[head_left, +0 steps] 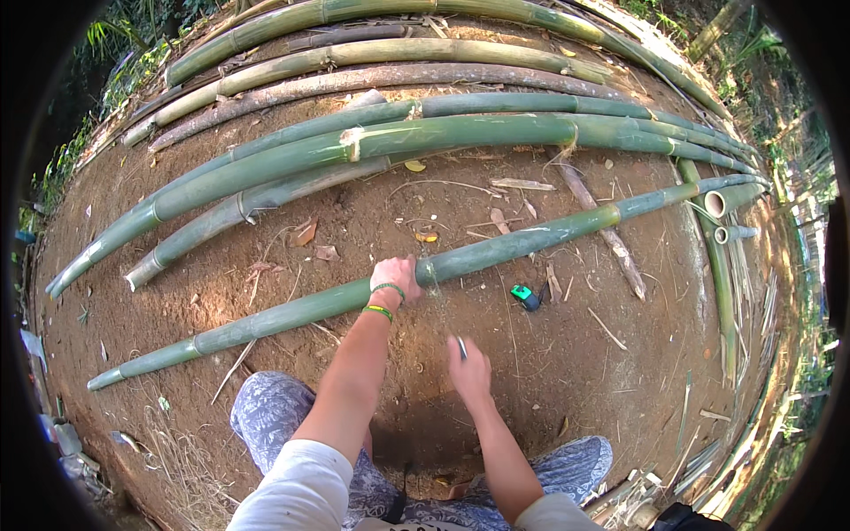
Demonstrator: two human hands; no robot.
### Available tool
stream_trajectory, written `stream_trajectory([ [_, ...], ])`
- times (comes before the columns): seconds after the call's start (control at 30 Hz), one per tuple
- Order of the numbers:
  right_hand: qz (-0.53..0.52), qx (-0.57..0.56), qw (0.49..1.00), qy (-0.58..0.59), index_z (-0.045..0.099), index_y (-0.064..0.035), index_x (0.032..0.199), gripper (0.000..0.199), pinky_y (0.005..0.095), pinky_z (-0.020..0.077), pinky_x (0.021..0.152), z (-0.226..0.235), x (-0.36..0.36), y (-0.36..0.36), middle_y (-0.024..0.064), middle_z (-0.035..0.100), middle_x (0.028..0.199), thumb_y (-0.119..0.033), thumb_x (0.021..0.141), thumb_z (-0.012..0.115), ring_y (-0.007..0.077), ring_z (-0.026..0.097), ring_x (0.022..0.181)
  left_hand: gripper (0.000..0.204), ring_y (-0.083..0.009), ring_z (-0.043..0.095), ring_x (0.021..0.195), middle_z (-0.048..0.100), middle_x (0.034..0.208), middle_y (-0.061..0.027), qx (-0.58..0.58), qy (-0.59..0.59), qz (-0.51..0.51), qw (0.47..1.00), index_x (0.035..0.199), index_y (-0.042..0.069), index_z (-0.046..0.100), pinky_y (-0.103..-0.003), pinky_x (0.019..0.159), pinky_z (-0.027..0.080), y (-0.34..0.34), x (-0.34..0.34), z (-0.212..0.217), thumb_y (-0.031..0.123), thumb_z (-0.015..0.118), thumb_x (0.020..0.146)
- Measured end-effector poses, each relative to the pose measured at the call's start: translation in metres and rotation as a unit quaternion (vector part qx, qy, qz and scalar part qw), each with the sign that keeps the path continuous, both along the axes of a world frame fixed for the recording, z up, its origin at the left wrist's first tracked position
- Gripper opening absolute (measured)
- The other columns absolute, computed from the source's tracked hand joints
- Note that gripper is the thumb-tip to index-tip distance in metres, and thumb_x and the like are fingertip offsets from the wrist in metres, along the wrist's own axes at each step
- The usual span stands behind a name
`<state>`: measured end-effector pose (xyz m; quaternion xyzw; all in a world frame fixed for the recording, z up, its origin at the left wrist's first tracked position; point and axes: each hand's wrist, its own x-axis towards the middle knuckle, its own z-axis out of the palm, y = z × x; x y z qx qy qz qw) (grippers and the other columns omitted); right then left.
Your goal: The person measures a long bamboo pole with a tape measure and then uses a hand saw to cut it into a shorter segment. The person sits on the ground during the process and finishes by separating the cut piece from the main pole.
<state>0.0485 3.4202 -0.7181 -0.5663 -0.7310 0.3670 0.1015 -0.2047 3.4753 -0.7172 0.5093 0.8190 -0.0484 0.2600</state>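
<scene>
A long green bamboo pole (531,239) lies across bare brown earth in front of me. My left hand (396,276), with two green wristbands, is closed over the pole near one of its nodes. My right hand (467,365) hovers nearer to me, just off the pole, closed on a thin dark tool (460,347) whose tip sticks up from the fist; I cannot tell what kind of tool it is. A small green and black tape measure (526,295) lies on the ground just right of both hands.
Several more green and grey bamboo poles (425,137) lie in rows beyond. A brown stick (602,232) crosses the near pole at the right. Cut pole ends (715,203) show at far right. My patterned trouser knees (274,411) are below.
</scene>
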Motion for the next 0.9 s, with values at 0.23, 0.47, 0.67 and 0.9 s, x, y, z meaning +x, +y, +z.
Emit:
stream_trajectory([
  [0.23,0.002,0.012,1.000,0.004,0.066,-0.0033,0.094,0.049,0.0624,0.0513,0.077,0.000,-0.014,0.009,0.0293,0.070,0.084,-0.050,0.103,0.055,0.0535,0.068,0.086,0.054,-0.0311,0.073,0.111,0.075,0.118,-0.0151,-0.007,-0.004,0.009,1.000,0.126,0.011,0.065,-0.041,0.097,0.059,0.000,-0.002,-0.003,0.037,0.077,0.081],
  [0.47,-0.006,0.022,1.000,0.008,0.067,-0.0023,0.095,0.046,0.0605,0.0508,0.075,0.008,-0.036,0.030,0.0304,0.068,0.082,-0.047,0.103,0.058,0.0531,0.067,0.084,0.061,-0.0306,0.073,0.111,0.075,0.117,-0.0147,-0.002,0.001,0.004,1.000,0.127,0.010,0.064,-0.041,0.097,0.059,0.004,0.006,0.007,0.043,0.080,0.079],
  [0.67,-0.001,-0.032,0.999,0.007,0.068,-0.0046,0.098,0.048,0.0621,0.0513,0.076,0.005,0.020,-0.021,0.0309,0.069,0.084,-0.051,0.103,0.056,0.0537,0.067,0.085,0.057,-0.0307,0.073,0.111,0.076,0.117,-0.0151,-0.020,0.001,0.015,1.000,0.126,0.009,0.064,-0.041,0.096,0.059,-0.004,-0.009,-0.010,0.037,0.079,0.079],
  [0.9,-0.004,0.014,1.000,-0.003,0.067,-0.0030,0.098,0.051,0.0616,0.0515,0.079,-0.001,-0.052,0.045,0.0315,0.070,0.087,-0.052,0.103,0.055,0.0543,0.067,0.088,0.056,-0.0317,0.074,0.110,0.076,0.116,-0.0160,0.010,-0.004,-0.001,1.000,0.126,0.009,0.064,-0.042,0.096,0.059,0.006,0.008,0.002,0.035,0.079,0.079],
])
